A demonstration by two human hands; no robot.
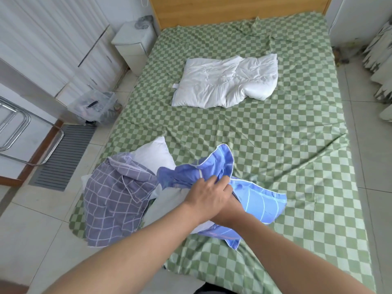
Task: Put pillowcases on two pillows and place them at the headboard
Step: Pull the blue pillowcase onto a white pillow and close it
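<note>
Gripping the gathered edge of the blue pillowcase (252,194), the left hand (209,195) has its fingers curled into the cloth. The right hand (230,211) lies beneath it, crossed under the left wrist; its fingers are hidden, so its grip cannot be told. A white pillow (154,154) lies just left of and beyond both hands, partly under a grey checked pillowcase (110,200). The second pillow (224,81) lies well beyond, toward the headboard (233,9).

Green-checked bed (275,145); bare pillow (222,83), pillowcases (114,198).
</note>
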